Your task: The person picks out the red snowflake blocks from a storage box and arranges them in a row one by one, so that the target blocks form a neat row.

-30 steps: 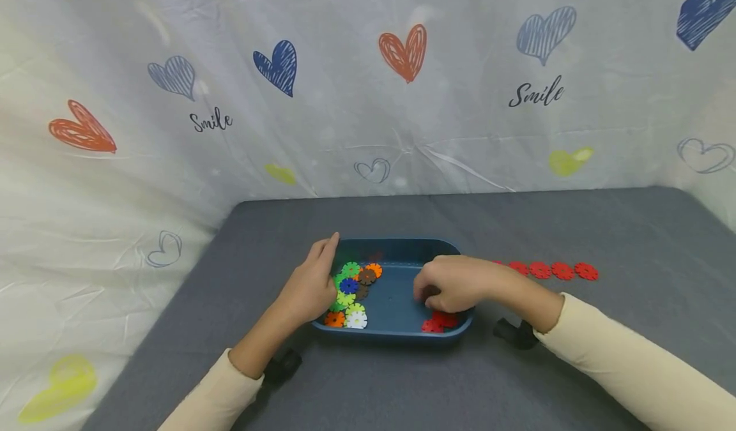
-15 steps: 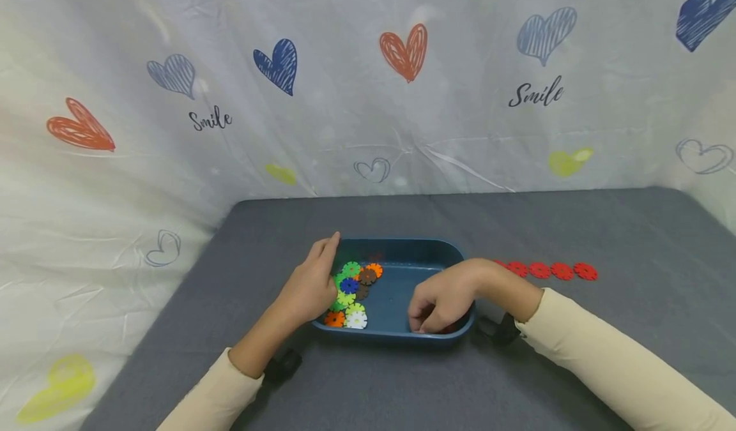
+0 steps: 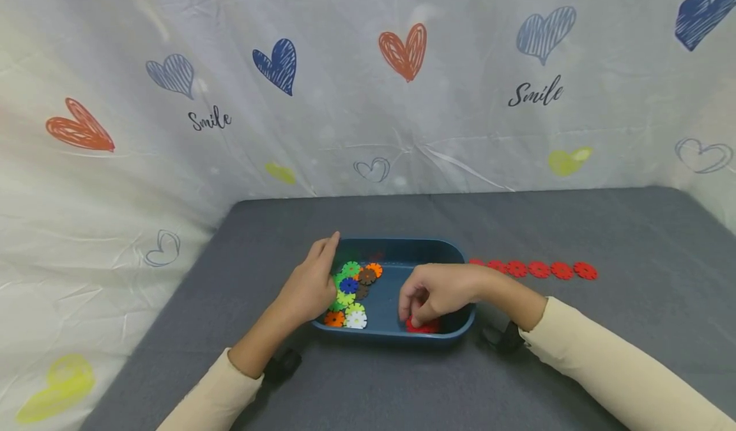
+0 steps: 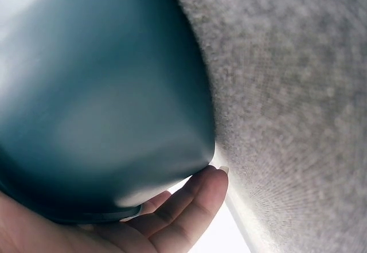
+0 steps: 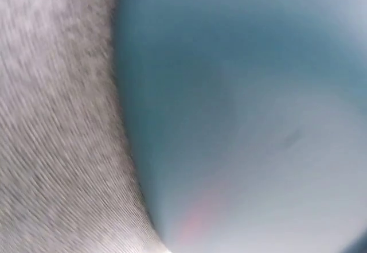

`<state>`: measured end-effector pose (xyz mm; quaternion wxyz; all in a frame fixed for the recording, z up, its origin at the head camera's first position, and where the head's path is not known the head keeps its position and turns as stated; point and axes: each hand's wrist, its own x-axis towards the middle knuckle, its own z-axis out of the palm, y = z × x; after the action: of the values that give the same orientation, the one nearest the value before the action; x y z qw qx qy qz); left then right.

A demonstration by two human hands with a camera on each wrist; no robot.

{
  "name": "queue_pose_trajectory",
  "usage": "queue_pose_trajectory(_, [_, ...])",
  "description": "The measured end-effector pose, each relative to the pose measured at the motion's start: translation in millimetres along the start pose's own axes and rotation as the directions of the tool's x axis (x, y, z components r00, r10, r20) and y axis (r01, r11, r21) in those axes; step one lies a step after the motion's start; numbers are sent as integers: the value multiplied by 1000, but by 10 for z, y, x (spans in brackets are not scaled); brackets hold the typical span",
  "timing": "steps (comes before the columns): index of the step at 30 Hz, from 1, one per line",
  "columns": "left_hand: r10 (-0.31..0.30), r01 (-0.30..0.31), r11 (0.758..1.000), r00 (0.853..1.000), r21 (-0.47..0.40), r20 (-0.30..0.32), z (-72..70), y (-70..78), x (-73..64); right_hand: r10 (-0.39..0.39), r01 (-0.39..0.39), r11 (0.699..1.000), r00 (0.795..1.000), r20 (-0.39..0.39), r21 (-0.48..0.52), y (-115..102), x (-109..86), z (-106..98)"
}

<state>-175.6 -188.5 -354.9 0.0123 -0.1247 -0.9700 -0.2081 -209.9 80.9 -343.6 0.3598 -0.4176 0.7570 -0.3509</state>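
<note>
In the head view a dark blue plastic tub (image 3: 397, 336) stands on the table. My left hand (image 3: 310, 285) grips its left end; in the left wrist view the fingers (image 4: 198, 207) lie against the outside of the tub wall (image 4: 109, 109). My right hand (image 3: 439, 290) reaches into the tub's right half, thumb and fingertips pinching at a red notched plastic disc (image 3: 422, 326). Other red pieces beneath the hand are partly hidden. At the left end inside lie several notched discs, among them a blue disc (image 3: 348, 285) and a white disc (image 3: 356, 320). The right wrist view is blurred.
A row of red notched discs (image 3: 539, 270) runs rightward from the tub on the grey tablecloth (image 3: 632, 239). Behind the table hangs a pale curtain (image 3: 460, 118) printed with hearts. The right forearm (image 3: 517, 297) crosses the tub's right rim.
My right hand moved toward the tub's near wall, then back and slightly left. The red pieces under it lie further left than a second ago. My left hand has stayed put.
</note>
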Motion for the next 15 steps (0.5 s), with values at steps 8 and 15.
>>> queue_pose_trajectory(8, [0, 0, 1000, 1000, 2, -4, -2, -5, 2, -1, -4, 1000, 983, -186, -25, 6, 8, 34])
queue_pose_trajectory(15, [4, -4, 1000, 1000, -2, 0, -10, -5, 2, -17, 5, 999, 951, -309, -38, 12, 19, 52])
